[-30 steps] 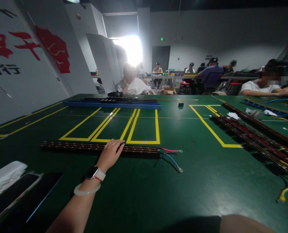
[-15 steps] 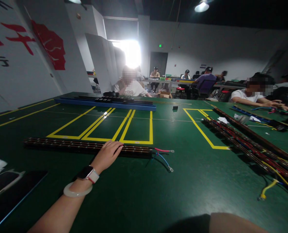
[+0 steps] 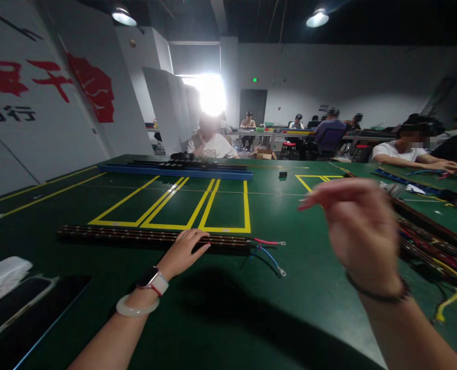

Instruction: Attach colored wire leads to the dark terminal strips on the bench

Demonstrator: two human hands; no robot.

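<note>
A long dark bar with copper-coloured strips point(image 3: 120, 236) lies across the table. My left hand point(image 3: 188, 249) rests on it near its right end, fingers stretched over the top and thumb apart on the near side. From that end come a red wire point(image 3: 267, 241) and a blue wire point(image 3: 270, 255), each tipped with a metal ring lug. My right hand point(image 3: 361, 226) is raised above the table to the right, fingers bent and pointing left. Motion smears it, so whether it holds anything cannot be made out. It partly hides the yellow tape and wired bars behind it.
A blue tray point(image 3: 221, 173) with dark parts stands at the far side. Bundled bars with coloured wires point(image 3: 432, 249) lie at the right. A dark flat device point(image 3: 55, 303) and white plastic point(image 3: 5, 280) are at the near left. Other people point(image 3: 213, 144) sit across the table.
My right hand has come into view from the lower right and is now raised over the table. My left hand remains on the bar. The view has tilted up and shifted slightly left.
</note>
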